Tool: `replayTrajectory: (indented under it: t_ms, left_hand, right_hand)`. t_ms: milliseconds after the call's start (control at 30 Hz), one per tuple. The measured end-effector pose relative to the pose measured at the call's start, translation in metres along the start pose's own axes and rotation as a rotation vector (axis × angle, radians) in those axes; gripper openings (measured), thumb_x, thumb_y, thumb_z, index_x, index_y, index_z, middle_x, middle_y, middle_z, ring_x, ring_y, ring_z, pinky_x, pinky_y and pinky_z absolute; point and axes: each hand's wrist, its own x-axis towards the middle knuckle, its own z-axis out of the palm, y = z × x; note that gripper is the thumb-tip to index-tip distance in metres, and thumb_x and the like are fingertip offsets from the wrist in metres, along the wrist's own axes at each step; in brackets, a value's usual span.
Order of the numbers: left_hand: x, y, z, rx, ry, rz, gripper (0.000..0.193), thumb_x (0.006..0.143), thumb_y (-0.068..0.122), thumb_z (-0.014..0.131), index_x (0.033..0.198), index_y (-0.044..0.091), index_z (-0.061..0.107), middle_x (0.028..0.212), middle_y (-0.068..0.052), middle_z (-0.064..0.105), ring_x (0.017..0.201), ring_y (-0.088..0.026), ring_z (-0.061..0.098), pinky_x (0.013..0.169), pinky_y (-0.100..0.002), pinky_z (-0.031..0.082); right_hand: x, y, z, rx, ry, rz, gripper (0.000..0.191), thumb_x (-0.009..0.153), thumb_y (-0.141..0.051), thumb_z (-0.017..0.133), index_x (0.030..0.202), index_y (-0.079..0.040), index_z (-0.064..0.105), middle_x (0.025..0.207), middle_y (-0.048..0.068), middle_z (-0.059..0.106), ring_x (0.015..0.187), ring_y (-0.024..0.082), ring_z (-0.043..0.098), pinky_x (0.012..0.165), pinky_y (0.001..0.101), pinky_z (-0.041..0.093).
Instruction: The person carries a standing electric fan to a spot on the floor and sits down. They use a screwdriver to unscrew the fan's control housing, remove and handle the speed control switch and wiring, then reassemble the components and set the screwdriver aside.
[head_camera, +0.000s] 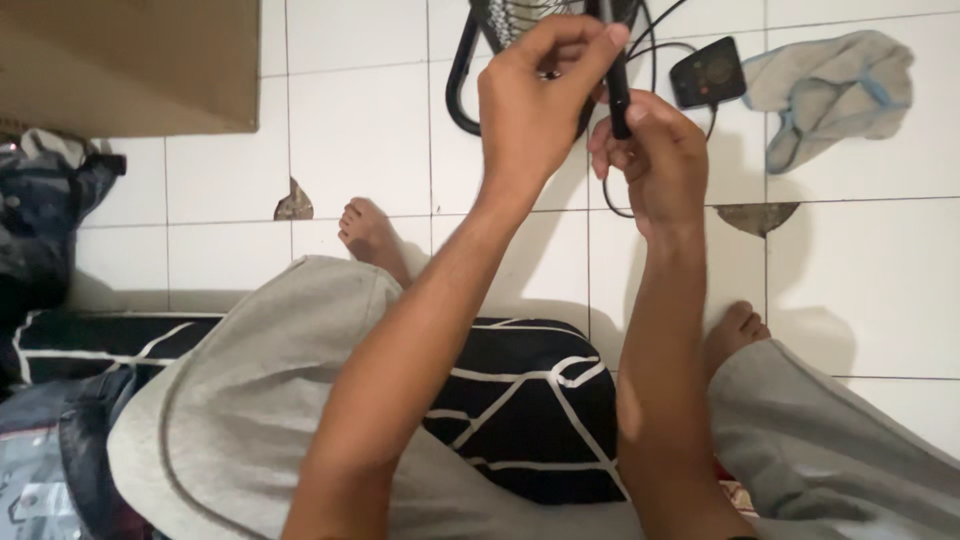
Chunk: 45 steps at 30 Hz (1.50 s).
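At the upper middle of the frame, a slim black tool stands nearly upright, its long axis running top to bottom. The right hand is closed around its lower end, just below it. The left hand, fingers pinched together, touches its upper part beside a black wire-framed object.

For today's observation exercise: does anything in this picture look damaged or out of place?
Yes. Two white floor tiles have broken corners showing dark patches and. A crumpled grey cloth lies loose on the floor beside a black plug adapter.
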Motion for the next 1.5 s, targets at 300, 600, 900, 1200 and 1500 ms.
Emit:
replayTrajectory:
  t_ms: [300, 600, 900, 1200, 1500]
  left_hand:
    - [-0.027, -0.011, 0.015, -0.052, 0.100, -0.045, 0.043, 0.084, 0.026, 0.086, 0.111, -0.002, 0.068, 0.091, -0.005, 0.074, 0.078, -0.007, 0.063, 0.067, -0.023, 0.056]
    - [-0.023, -0.013, -0.001, -0.123, -0.002, -0.103, 0.034, 0.090, 0.023, 0.081, 0.114, 0.000, 0.075, 0.089, -0.003, 0.070, 0.066, -0.004, 0.057, 0.050, -0.020, 0.047]
    - [-0.023, -0.017, -0.002, -0.112, 0.019, -0.071, 0.031, 0.091, 0.021, 0.083, 0.109, -0.003, 0.076, 0.086, -0.004, 0.068, 0.059, -0.003, 0.056, 0.044, -0.020, 0.046]
    - [-0.026, -0.019, 0.001, -0.073, 0.021, -0.028, 0.033, 0.091, 0.022, 0.080, 0.117, 0.001, 0.074, 0.092, -0.002, 0.075, 0.069, -0.001, 0.054, 0.054, -0.020, 0.044]
    - [-0.022, -0.021, -0.001, 0.035, 0.030, 0.020, 0.031, 0.092, 0.024, 0.081, 0.117, 0.005, 0.077, 0.094, 0.001, 0.076, 0.077, -0.004, 0.056, 0.057, -0.022, 0.045]
  right_hand:
    - [-0.002, -0.004, 0.005, -0.257, 0.076, -0.144, 0.022, 0.100, 0.003, 0.067, 0.122, 0.005, 0.064, 0.097, 0.012, 0.071, 0.063, 0.011, 0.055, 0.056, 0.0241, 0.042]
    - [-0.002, 0.004, 0.012, 0.052, 0.076, 0.028, 0.033, 0.097, 0.007, 0.059, 0.130, 0.005, 0.064, 0.110, 0.018, 0.075, 0.071, 0.021, 0.069, 0.066, 0.0334, 0.060]
    - [-0.003, 0.015, 0.007, -0.082, -0.001, -0.119, 0.035, 0.102, 0.008, 0.061, 0.136, 0.006, 0.054, 0.125, 0.018, 0.070, 0.091, 0.020, 0.070, 0.077, 0.0368, 0.061]
    - [-0.004, 0.021, -0.014, -0.103, -0.013, -0.069, 0.024, 0.109, 0.004, 0.063, 0.131, 0.010, 0.061, 0.105, 0.018, 0.071, 0.081, 0.021, 0.066, 0.074, 0.0354, 0.057]
    - [-0.003, 0.015, -0.002, 0.087, 0.015, 0.021, 0.029, 0.100, 0.006, 0.062, 0.129, 0.003, 0.064, 0.099, 0.012, 0.068, 0.075, 0.021, 0.068, 0.068, 0.0363, 0.060]
